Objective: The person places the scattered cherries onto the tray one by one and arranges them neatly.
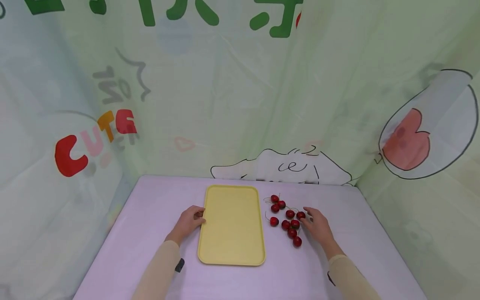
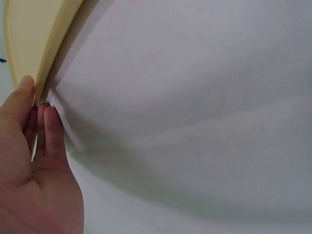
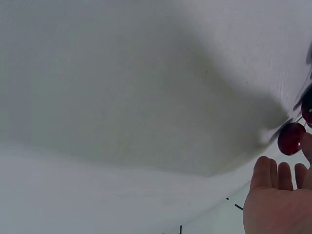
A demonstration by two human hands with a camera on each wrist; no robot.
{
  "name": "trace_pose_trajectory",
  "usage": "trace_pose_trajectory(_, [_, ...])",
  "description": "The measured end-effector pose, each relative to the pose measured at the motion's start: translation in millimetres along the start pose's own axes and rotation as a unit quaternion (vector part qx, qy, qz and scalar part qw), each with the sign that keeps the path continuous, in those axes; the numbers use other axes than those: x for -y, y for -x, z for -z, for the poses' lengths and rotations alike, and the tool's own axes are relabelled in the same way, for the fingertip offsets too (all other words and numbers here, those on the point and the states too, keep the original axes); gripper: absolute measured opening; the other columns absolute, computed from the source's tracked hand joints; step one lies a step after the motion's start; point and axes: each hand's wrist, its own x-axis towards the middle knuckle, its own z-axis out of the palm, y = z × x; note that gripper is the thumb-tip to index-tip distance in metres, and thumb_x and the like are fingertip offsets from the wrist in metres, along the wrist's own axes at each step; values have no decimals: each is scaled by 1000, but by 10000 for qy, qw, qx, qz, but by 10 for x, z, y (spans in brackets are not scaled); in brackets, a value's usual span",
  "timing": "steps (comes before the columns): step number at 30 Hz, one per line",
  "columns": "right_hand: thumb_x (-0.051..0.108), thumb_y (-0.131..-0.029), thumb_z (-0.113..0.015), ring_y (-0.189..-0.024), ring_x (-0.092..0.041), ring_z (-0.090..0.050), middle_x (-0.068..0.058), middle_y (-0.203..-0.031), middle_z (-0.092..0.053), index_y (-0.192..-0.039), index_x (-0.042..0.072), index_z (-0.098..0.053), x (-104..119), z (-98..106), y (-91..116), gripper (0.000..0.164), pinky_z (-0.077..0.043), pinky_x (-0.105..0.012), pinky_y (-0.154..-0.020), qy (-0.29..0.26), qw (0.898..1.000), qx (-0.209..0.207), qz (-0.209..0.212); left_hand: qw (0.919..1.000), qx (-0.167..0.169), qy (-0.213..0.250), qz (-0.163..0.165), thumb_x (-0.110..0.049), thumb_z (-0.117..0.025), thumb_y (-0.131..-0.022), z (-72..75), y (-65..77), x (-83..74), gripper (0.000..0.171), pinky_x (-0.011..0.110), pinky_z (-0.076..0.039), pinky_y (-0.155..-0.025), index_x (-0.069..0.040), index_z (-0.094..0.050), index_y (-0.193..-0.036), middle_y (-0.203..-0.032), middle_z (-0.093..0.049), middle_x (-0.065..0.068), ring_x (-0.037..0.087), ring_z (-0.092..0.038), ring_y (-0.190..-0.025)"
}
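Note:
A yellow rectangular tray [image 1: 231, 225] lies flat on the table, its long sides running away from me. My left hand [image 1: 190, 221] pinches the tray's left rim; in the left wrist view the thumb [image 2: 25, 84] lies over the rim and the other fingers are at its side. Right of the tray is a loose group of dark red cherries [image 1: 286, 225], some with thin stems showing. My right hand [image 1: 318, 227] is at the group's right side, thumb and fingers spread apart on either side of one cherry [image 1: 301, 215]. That cherry [image 3: 291, 138] appears by the thumb in the right wrist view.
A pale lilac cloth [image 1: 165, 283] covers the table. Printed curtains [image 1: 240, 104] hang behind it and along both sides. The single cherry [image 1: 274, 221] nearest the tray lies a short way from its right rim.

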Motion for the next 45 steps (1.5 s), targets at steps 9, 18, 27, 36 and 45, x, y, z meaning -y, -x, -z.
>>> trace_pose_trajectory(9, [5, -95, -62, -124, -41, -48, -26, -134, -49, -135, -4, -50, 24, -30, 24, 43, -46, -53, -102, -84, 9999, -21, -105, 9989, 346, -316, -73, -7, -75, -85, 60, -18, -56, 40, 42, -51, -94, 2, -63, -122, -116, -62, 10, 23, -60, -103])
trace_pose_trajectory(18, [2, -93, -63, -120, -41, -51, -26, -129, -52, -133, -5, -51, 154, 17, 80, 42, -47, -54, -100, -133, 9998, -103, -105, 9939, 546, -939, -173, -9, -75, -84, 101, -60, -91, 42, 43, -46, -103, 3, -62, -122, -119, -61, 12, 29, -57, -114])
trace_pose_trajectory(27, [6, -94, -63, -119, -40, -52, -26, -127, -52, -131, -5, -51, 217, 29, 94, 40, -47, -53, -101, -128, 9999, -66, -63, 9931, 625, -990, -99, -12, -76, -83, 96, -90, -44, 45, 44, -46, -103, 2, -61, -123, -121, -60, 11, 29, -57, -114])
trace_pose_trajectory(36, [6, -95, -61, -118, -41, -51, -26, -125, -50, -131, -6, -51, 516, 122, 72, 39, -49, -51, -99, -469, 9965, -578, -374, 9933, 652, -953, -9, -12, -76, -84, 149, -69, -105, 45, 42, -45, -104, 3, -60, -124, -121, -60, 12, 29, -56, -116])
trace_pose_trajectory(45, [10, -96, -62, -117, -38, -55, -23, -129, -52, -132, -3, -52, 920, 47, -100, 40, -50, -48, -98, -1171, 9882, -736, -663, 9925, 682, -999, -171, -12, -76, -85, 156, -65, -93, 45, 42, -43, -105, 3, -60, -124, -123, -60, 13, 30, -56, -117])
